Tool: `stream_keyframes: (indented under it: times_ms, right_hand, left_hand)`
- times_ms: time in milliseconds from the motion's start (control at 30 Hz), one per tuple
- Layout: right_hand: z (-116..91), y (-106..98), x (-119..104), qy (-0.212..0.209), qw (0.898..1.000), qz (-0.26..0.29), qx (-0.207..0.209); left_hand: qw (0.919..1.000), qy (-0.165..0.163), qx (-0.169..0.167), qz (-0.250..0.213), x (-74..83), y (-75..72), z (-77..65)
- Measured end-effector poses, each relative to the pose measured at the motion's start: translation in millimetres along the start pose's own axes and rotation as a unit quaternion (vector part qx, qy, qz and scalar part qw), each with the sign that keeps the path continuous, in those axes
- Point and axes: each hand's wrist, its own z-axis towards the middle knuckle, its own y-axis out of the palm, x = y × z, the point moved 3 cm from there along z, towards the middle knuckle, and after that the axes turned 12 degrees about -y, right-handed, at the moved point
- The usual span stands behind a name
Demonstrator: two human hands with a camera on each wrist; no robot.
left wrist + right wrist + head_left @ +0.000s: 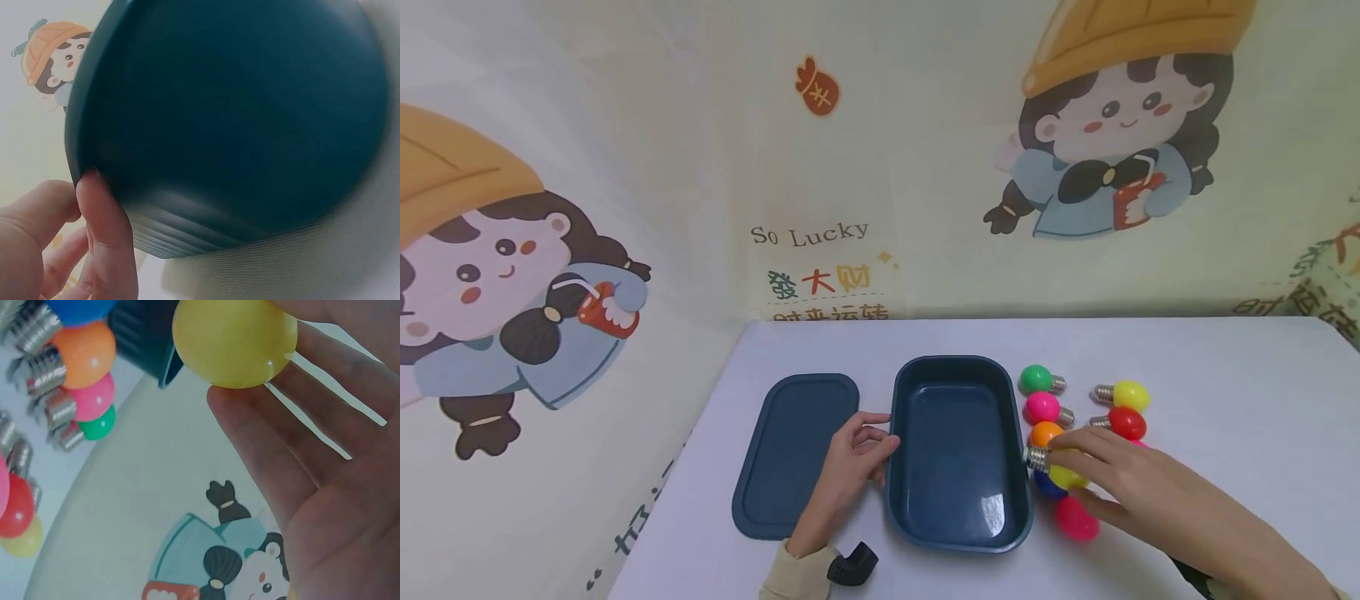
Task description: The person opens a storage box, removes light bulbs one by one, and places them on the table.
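A dark blue rectangular box [958, 537] stands open on the table. My left hand [856, 450] pinches its left rim; in the left wrist view the fingertips [97, 187] meet that edge. My right hand [1108, 475] holds a yellow light bulb [1066, 477] beside the box's right wall, its metal screw base pointing left at the rim. The right wrist view shows the yellow globe [234, 340] between thumb and fingers. Beneath and around this hand lie a blue bulb [1047, 485], an orange bulb [1045, 433] and a pink bulb [1077, 519].
A flat dark blue lid [797, 450] lies left of the box. Further back on the right are green [1035, 379], pink [1042, 407], yellow [1131, 395] and red bulbs [1127, 423]. A printed cloth [925, 167] hangs behind the white table [1247, 400].
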Motion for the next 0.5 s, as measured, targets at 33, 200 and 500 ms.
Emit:
stream_keyframes:
  times_ms: [33, 200, 500]
  right_hand:
    - [-2.0, 0.4, 1.4, 0.009, 1.0, 0.002, -0.009]
    - [-12.5, 2.7, 9.7, 0.055, 0.998, 0.007, -0.043]
    - [-32.4, 13.8, 27.3, 0.134, 0.988, 0.012, -0.074]
  left_hand:
    - [1.0, 0.0, 0.001, 0.001, 0.1, -0.2, 0.1]
    - [1.0, -0.003, 0.0, -0.002, -0.9, -0.1, 0.8]
    - [1.0, 0.001, 0.001, -0.001, -1.0, -1.0, 1.4]
